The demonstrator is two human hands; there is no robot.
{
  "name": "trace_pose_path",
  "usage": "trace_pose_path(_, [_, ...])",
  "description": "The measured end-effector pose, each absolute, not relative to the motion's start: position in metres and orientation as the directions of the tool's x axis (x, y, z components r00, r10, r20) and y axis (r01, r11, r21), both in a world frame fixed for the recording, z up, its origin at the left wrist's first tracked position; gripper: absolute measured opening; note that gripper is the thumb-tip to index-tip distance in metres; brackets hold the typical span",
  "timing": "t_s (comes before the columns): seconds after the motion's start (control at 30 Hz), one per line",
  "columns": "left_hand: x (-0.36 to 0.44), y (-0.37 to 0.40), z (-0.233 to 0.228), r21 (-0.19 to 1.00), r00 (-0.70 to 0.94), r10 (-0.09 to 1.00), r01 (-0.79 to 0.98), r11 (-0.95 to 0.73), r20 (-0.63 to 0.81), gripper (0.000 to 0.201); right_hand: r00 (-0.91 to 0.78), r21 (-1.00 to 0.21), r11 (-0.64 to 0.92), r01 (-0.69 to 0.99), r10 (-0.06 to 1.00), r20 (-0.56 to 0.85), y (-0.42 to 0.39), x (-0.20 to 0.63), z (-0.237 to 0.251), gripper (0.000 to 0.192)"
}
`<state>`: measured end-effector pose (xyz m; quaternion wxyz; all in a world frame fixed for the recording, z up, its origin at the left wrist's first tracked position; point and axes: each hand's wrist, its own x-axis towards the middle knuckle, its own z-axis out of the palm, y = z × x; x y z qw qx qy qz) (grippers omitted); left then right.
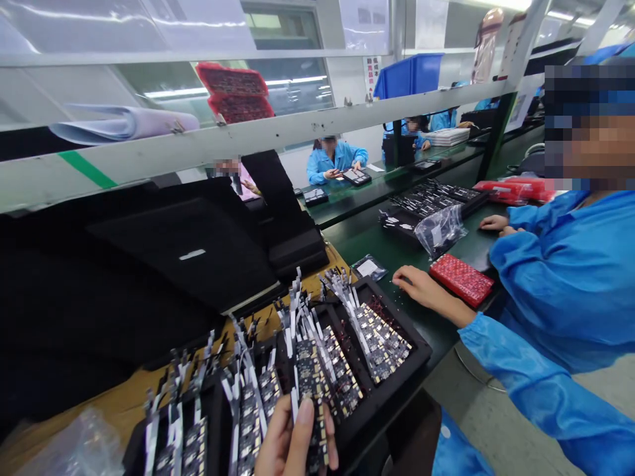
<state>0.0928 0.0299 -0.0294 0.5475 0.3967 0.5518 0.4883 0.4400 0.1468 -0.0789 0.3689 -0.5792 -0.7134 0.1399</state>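
My left hand [292, 439] grips a black circuit board panel [310, 370] from below, thumb across its face, at the lower middle. White and black flat cables rise from the boards around it. Beneath and beside it, a black foam tray [417, 347] holds several similar board panels [381, 337] with cables and thin red wires. Stretched out to the right, my right hand [419, 287] is over the green bench, fingers loosely bent and apart, with nothing visible in them. Near it are a red bubble-wrapped pack [461, 279] and a small labelled clear bag [370, 268].
Black foam sheets [183, 251] lean at the left behind the trays. Another cable-filled tray [426, 205] with a plastic bag [439, 231] stands farther back. A co-worker in blue [570, 264] sits at the right. A metal shelf rail [297, 129] crosses above the bench.
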Motion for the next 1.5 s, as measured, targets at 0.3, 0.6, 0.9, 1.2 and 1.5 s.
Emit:
trace_pose_path(0.3, [0.083, 0.03, -0.049, 0.976, 0.044, 0.987, -0.152, 0.158, -0.153, 0.039, 0.093, -0.865, 0.313, 0.391, 0.922, 0.376, 0.109, 0.417, -0.04, 0.032])
trace_pose_path(0.6, [0.084, 0.025, -0.047, 0.974, 0.096, 0.988, -0.181, 0.134, -0.118, 0.026, -0.011, -0.957, 0.238, 0.167, 0.971, 0.24, 0.066, 0.355, -0.02, 0.026])
trace_pose_path(0.9, [0.083, 0.02, -0.046, 0.97, 0.051, 0.993, -0.214, 0.112, -0.103, 0.028, -0.255, -0.989, 0.119, 0.085, 0.962, 0.094, 0.034, 0.301, -0.02, 0.024])
trace_pose_path(1.2, [0.084, 0.02, -0.035, 0.964, 0.084, 0.992, -0.24, 0.116, -0.098, 0.016, -0.327, -0.965, 0.164, 0.202, 0.941, 0.092, 0.021, 0.278, -0.024, 0.023])
trace_pose_path(1.5, [0.085, 0.019, -0.026, 0.967, 0.075, 0.99, -0.215, 0.134, -0.12, 0.014, -0.332, -0.941, 0.209, 0.266, 0.936, 0.114, 0.016, 0.271, -0.022, 0.014])
